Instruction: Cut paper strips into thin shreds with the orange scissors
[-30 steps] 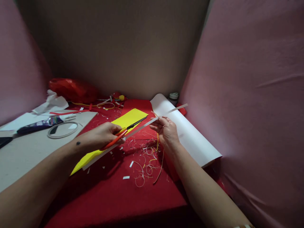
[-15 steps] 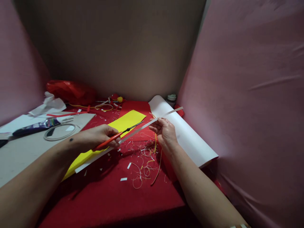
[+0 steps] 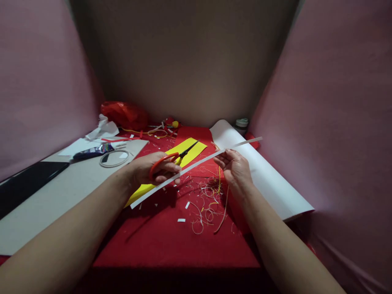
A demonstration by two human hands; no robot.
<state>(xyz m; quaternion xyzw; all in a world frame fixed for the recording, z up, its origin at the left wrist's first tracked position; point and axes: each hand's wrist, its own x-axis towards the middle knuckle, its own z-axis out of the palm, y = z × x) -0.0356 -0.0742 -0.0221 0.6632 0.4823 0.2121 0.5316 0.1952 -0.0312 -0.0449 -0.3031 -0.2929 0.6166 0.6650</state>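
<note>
Head view: along the lower middle of the frame lies a red cloth (image 3: 180, 249), with white scraps (image 3: 181, 220) and loose threads (image 3: 210, 208) strewn over it, slightly right of centre. Above it, at mid-frame, the left hand (image 3: 143, 165) is curled closed around the orange handles of the scissors (image 3: 175, 155), their dark blades pointing to the upper right. A narrow white strip (image 3: 199, 163) slants across the centre, passing by that hand's fingertips; whether they also grip it, I cannot tell. The right hand (image 3: 237, 167), right of centre, pinches the strip between thumb and fingers, its end jutting beyond them. Behind the scissors are a yellow sheet (image 3: 199, 148) and a red ridged sheet (image 3: 205, 168), with a white roll (image 3: 260, 175) to the right. Farther off, upper left of centre, sits a red plastic bag (image 3: 124, 114).
</note>
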